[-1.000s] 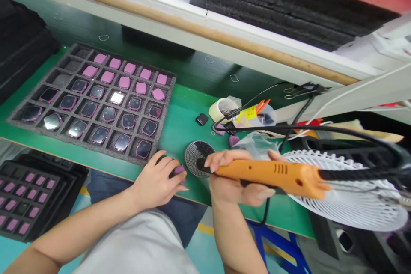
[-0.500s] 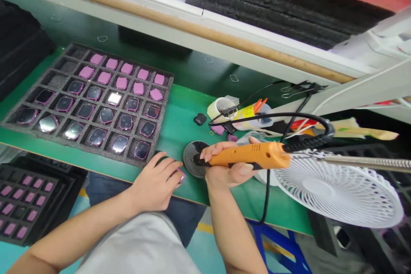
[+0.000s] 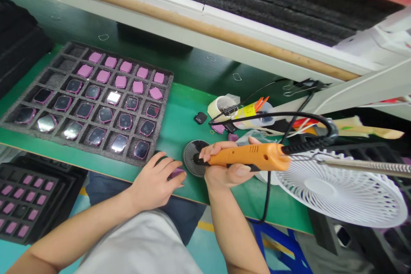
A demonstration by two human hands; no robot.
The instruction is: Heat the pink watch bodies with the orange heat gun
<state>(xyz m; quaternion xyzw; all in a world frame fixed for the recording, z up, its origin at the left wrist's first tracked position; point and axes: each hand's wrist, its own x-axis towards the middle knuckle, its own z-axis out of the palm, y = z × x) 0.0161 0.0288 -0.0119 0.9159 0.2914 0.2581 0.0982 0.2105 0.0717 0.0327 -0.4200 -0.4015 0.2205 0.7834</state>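
My left hand (image 3: 157,180) rests at the front edge of the green bench, fingers curled round a small purple watch case (image 3: 176,173); most of it is hidden beneath them. An orange electric screwdriver (image 3: 250,156) lies nearly level in my right hand (image 3: 221,167), which is closed round its body. Its black nose points left, over a round black perforated disc (image 3: 191,162); I cannot make out the bit. Left of my hands is a grey foam tray (image 3: 53,80), with purple watch cases (image 3: 120,81) in the back rows and dark-screened watches (image 3: 95,136) in front.
A white fan (image 3: 337,192) stands close on the right. The screwdriver's black cable (image 3: 308,115) and a coiled metal spring (image 3: 366,165) stretch rightward. Behind are a tape roll (image 3: 221,107) and a small black piece (image 3: 200,117). A shelf edge (image 3: 202,30) overhangs the bench (image 3: 180,98).
The left fingers have turned the watch case slightly, so less of it shows. The right hand and screwdriver have hardly moved. The view has shifted a little.
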